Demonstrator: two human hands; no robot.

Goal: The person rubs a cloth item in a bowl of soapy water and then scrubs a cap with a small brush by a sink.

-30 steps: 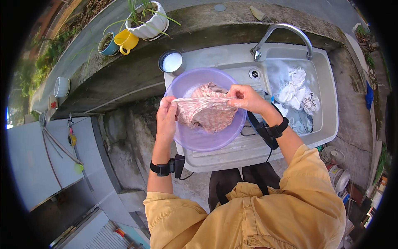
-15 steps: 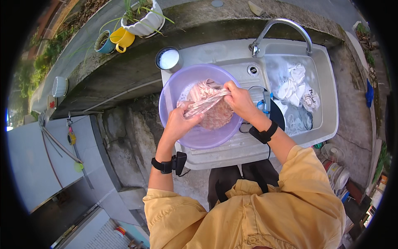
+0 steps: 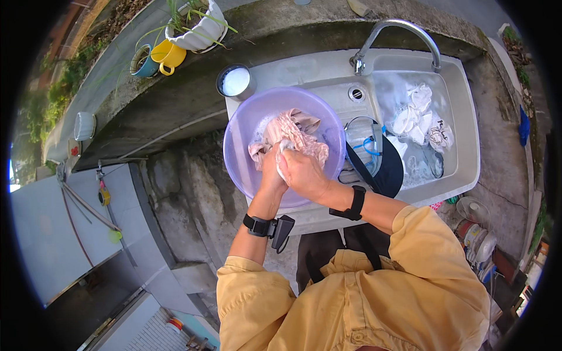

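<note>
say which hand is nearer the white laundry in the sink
Right. The right hand is over the purple tub, left of the white laundry; the left hand is there too, farther left.

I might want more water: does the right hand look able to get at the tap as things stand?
Probably yes, with a forward reach: between the basin and the tap, the sink top looks open. The right hand would likely first have to let go of the pink cloth it grips, though.

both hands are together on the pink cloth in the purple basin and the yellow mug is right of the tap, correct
No: the head view shows the yellow mug left of the tap. The left hand and right hand are together on the pink cloth in the purple basin.
</note>
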